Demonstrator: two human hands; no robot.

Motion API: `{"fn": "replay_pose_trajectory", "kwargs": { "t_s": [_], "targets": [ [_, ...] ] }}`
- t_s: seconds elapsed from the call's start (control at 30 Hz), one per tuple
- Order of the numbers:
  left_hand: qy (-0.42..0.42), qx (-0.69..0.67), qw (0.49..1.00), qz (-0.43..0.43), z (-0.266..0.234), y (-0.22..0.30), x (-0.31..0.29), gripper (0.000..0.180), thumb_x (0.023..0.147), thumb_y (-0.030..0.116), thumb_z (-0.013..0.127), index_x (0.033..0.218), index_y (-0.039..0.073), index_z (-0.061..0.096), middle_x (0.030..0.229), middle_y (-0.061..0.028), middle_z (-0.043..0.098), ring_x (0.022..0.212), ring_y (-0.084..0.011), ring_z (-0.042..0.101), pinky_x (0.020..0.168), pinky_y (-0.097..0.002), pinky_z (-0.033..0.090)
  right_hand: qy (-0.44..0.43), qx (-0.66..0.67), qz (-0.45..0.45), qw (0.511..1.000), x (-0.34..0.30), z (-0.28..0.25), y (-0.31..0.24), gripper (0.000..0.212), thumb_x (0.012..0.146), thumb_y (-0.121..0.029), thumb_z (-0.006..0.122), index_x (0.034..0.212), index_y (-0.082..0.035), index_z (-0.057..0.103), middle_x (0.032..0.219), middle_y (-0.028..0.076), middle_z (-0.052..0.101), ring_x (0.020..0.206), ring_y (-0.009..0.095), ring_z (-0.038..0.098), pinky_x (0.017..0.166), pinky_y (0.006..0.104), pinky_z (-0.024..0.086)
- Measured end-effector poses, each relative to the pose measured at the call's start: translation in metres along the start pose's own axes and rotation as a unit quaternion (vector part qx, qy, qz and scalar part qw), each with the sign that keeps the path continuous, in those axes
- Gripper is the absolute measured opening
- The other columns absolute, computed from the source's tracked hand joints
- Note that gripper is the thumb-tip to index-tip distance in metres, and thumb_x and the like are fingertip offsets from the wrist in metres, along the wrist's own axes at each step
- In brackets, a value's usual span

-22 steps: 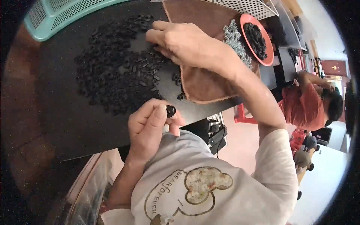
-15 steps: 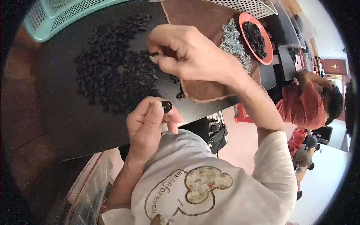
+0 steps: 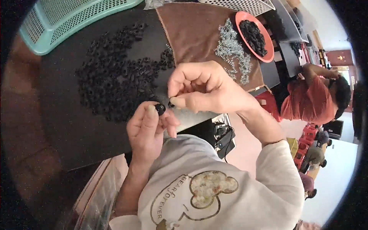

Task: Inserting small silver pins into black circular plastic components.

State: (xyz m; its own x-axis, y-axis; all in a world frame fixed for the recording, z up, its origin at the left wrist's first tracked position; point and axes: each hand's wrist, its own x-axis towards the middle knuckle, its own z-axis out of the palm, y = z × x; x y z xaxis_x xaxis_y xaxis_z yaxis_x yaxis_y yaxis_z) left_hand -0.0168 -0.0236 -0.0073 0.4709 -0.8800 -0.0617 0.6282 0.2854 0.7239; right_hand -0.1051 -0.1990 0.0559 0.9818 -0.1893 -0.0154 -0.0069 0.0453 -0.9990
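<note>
My left hand (image 3: 147, 124) pinches a small round black plastic part (image 3: 160, 109) between thumb and fingers, near the table's front edge. Close beside it on the right, my right hand (image 3: 199, 86) grips a tiny black piece (image 3: 171, 103) between thumb and forefinger; its exact kind is too small to make out. The two parts are close together, with a slight gap. Beyond my hands a wide heap of small black plastic parts (image 3: 115, 76) lies spread over the dark table (image 3: 57, 126).
A brown cloth (image 3: 191, 34) carries a pile of small metal springs (image 3: 232, 48). Next to it stands an orange-red bowl (image 3: 270, 53) of black pieces. A green plastic basket (image 3: 42, 48) sits at the far left, a white perforated basket (image 3: 253, 7) at the back. A person in red (image 3: 310, 101) is at the right.
My right hand has come back from over the black heap toward my left hand, bringing the tiny black piece. My left hand has barely moved and keeps its round part.
</note>
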Motion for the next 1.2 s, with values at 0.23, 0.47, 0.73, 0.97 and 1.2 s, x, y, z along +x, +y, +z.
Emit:
{"fn": "replay_pose_trajectory", "kwargs": {
  "t_s": [0.23,0.47,0.73,0.97,1.2],
  "targets": [
    [0.017,-0.011,1.000,-0.020,0.001,0.001,0.000,0.032,0.105,0.028,0.043,0.105,-0.002,0.055,0.081,-0.0154,0.066,0.060,-0.0142,0.057,0.056,-0.0264,0.048,-0.032,0.056,0.049,0.997,0.000,0.008,-0.008,0.006,0.092,-0.004,0.062,0.096,-0.001,0.060,0.078,0.001,0.064,0.065,0.006,0.059,0.056,0.0216,0.045],
    [0.012,0.001,1.000,-0.020,-0.002,0.001,0.000,0.032,0.105,0.028,0.043,0.107,-0.003,0.054,0.080,-0.0150,0.066,0.059,-0.0144,0.057,0.056,-0.0263,0.048,-0.010,0.073,0.075,0.994,0.000,0.009,-0.005,0.008,0.089,0.001,0.066,0.097,0.001,0.064,0.080,0.000,0.064,0.060,0.002,0.054,0.054,0.0171,0.043],
    [0.018,0.017,0.999,-0.048,0.001,0.003,-0.004,0.032,0.104,0.026,0.045,0.108,-0.004,0.054,0.079,-0.0143,0.066,0.059,-0.0130,0.055,0.056,-0.0255,0.046,-0.020,0.084,0.077,0.993,-0.006,0.006,-0.009,0.008,0.090,0.000,0.066,0.098,0.001,0.064,0.077,0.000,0.064,0.057,0.001,0.054,0.049,0.0168,0.041],
    [0.005,0.024,0.999,-0.035,0.002,0.001,-0.003,0.030,0.104,0.024,0.046,0.107,-0.004,0.055,0.080,-0.0128,0.066,0.060,-0.0117,0.054,0.056,-0.0247,0.045,-0.031,0.074,0.117,0.990,-0.009,0.002,-0.007,0.008,0.092,-0.005,0.064,0.097,0.000,0.063,0.075,-0.001,0.063,0.058,0.003,0.055,0.050,0.0182,0.043],
    [-0.009,0.046,0.999,-0.027,0.002,-0.002,-0.006,0.029,0.104,0.022,0.046,0.110,-0.004,0.055,0.081,-0.0114,0.066,0.062,-0.0100,0.053,0.057,-0.0238,0.045,-0.015,0.102,0.110,0.989,-0.015,0.005,-0.004,0.007,0.090,0.001,0.065,0.096,0.002,0.062,0.076,0.001,0.063,0.059,0.003,0.056,0.050,0.0180,0.043]
  ]
}}
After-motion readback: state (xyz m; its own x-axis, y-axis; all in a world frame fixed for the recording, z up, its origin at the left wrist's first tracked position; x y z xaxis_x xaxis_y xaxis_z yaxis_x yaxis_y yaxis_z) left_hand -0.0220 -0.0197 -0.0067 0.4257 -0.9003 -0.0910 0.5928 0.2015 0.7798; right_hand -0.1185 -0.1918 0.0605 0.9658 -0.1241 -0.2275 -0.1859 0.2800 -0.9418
